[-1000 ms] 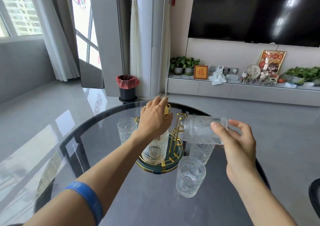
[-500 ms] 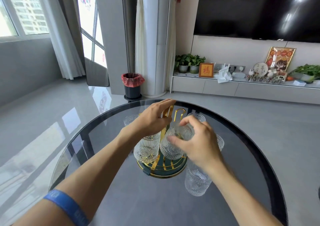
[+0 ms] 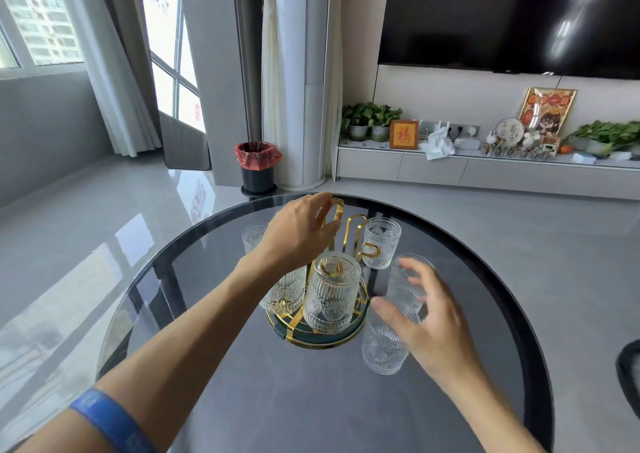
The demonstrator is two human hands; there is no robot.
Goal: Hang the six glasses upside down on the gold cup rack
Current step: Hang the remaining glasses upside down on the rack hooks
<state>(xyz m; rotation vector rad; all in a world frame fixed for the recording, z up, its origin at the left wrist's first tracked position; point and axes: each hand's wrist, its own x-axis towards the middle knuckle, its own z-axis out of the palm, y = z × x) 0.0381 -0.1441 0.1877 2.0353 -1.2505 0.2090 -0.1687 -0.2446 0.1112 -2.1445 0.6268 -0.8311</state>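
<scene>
Glasses around the rack (image 3: 320,331), left to right: one upright glass (image 3: 252,236) behind-left of it, two hung upside down on it, three upright on its right. Left hand (image 3: 294,237) pinches the rack's top loop; right hand (image 3: 429,324), fingers spread, grips nothing.

There is just one camera, so no second view shares the scene. It sits on the person's head and looks forward and down. Both arms reach out from the bottom edge, so the camera is close behind the hands. The left hand (image 3: 300,230) is near the middle, and the right hand (image 3: 427,317) is lower and to the right. The round glass table (image 3: 242,400) lies under both hands and fills the lower half. Past the hands, far off, are the TV (image 3: 512,19) and a window (image 3: 38,22). The wide lens seems to bend the edges.
</scene>
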